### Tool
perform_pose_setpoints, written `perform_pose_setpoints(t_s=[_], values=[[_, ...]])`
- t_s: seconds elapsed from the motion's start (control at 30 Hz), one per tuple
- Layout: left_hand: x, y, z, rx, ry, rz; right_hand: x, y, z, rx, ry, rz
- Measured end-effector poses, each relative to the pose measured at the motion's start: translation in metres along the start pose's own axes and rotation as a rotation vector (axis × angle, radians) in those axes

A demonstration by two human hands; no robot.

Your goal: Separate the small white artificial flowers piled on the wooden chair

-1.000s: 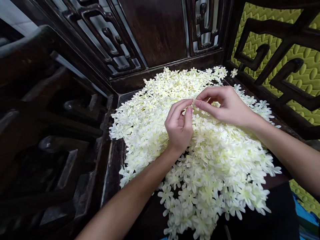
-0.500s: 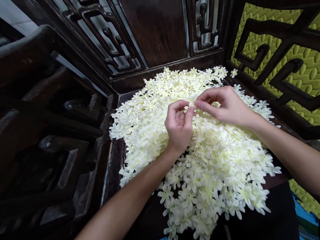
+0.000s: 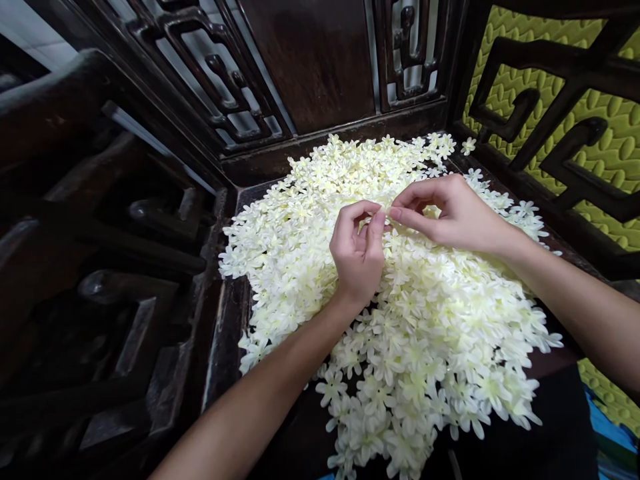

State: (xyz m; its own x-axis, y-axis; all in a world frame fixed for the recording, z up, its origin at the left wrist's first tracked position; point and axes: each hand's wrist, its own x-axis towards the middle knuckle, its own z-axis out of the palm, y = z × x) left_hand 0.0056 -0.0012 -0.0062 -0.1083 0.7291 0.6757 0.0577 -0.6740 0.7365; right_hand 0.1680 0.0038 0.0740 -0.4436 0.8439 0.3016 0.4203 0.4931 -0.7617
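A large heap of small white flowers [image 3: 425, 307] with pale yellow centres spreads over the dark wooden seat. Above its middle, my left hand [image 3: 357, 250] is closed in a pinch, thumb against forefinger. My right hand [image 3: 445, 213] reaches in from the right, its thumb and forefinger pinched too. The fingertips of both hands meet on one small white flower [image 3: 384, 211]. Most of that flower is hidden behind the fingers, so its exact pose cannot be made out. Loose flowers lie beneath and all around both hands.
Dark carved wood panels stand behind the heap [image 3: 320, 67] and on the left [image 3: 140, 287]. At right, a wooden lattice armrest [image 3: 560, 133] has a yellow-green textured cover [image 3: 610, 133] behind it. One stray flower [image 3: 469, 146] lies near the back right corner. Something blue shows at lower right.
The flower's petals showed between my left fingertips before; now the fingers cover most of them. My left thumb and forefinger have drawn closer to my right fingertips. The heap looks the same.
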Motion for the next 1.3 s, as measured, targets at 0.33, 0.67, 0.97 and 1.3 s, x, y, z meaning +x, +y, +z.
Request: perform_pose_setpoints(t_s=[0.33, 0.67, 0.97, 1.3], values=[[-0.0003, 0.0007, -0.0001, 0.008, -0.016, -0.055, 0.0, 0.0002, 0.0012, 0.014, -0.003, -0.005], [0.0017, 0.0035, -0.0011, 0.051, -0.009, -0.033, -0.0009, 0.0004, 0.0004, 0.032, -0.072, -0.036], [0.0009, 0.0023, -0.001, 0.048, -0.024, -0.091, 0.0, 0.0037, 0.0017, 0.017, -0.078, -0.052], [0.0011, 0.0019, -0.0005, 0.023, -0.022, -0.1, -0.0006, 0.0039, 0.0012, -0.014, -0.08, -0.048]])
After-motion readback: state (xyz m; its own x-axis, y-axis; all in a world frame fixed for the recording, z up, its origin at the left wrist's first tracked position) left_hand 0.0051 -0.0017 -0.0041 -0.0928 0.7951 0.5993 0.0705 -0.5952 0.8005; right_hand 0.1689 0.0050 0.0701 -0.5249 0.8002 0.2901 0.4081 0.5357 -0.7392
